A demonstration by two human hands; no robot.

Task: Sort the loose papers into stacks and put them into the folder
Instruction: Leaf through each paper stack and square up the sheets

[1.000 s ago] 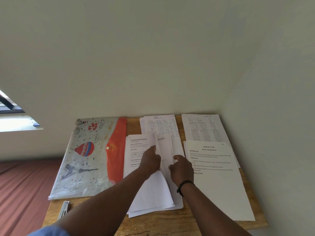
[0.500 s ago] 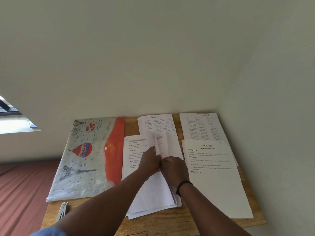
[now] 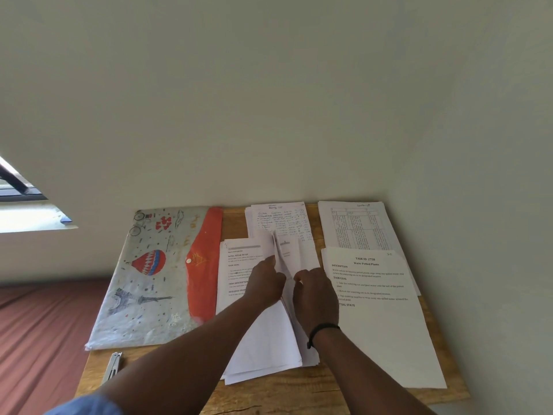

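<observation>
I am watching one head view. Both hands are working on the middle stack [image 3: 263,348], which is lying on the wooden table [image 3: 269,396] and which I am taking as my landmark.

The left hand [image 3: 264,283] is resting on the left half of the stack, fingers curled, with its fingertips at a sheet [image 3: 276,250] that is standing up from the stack along a crease line. It looks to be pinching that raised sheet, though the contact itself is hidden behind the knuckles. The right hand [image 3: 314,295] is sitting just right of the raised sheet, fingers bent onto the pages beneath it; I cannot tell whether it is gripping a page or only pressing down. A black band [image 3: 321,330] is circling the right wrist.

The folder [image 3: 155,277] is lying flat and closed just left of the stack, its orange flap [image 3: 206,265] touching or nearly touching the stack's left edge. It is printed with a balloon and a tower.

Beyond the stack, against the wall, a handwritten sheet [image 3: 278,220] is lying partly under the stack's far edge. Right of the stack, a typed page [image 3: 380,324] headed "Water Potted Plants" is lying beside it, overlapping a table sheet [image 3: 356,226] further back.

Left of the stack's near corner, a metal tool [image 3: 112,366] is lying at the table edge, below the folder.

A blue sleeve [image 3: 86,407] is showing at the bottom edge.
</observation>
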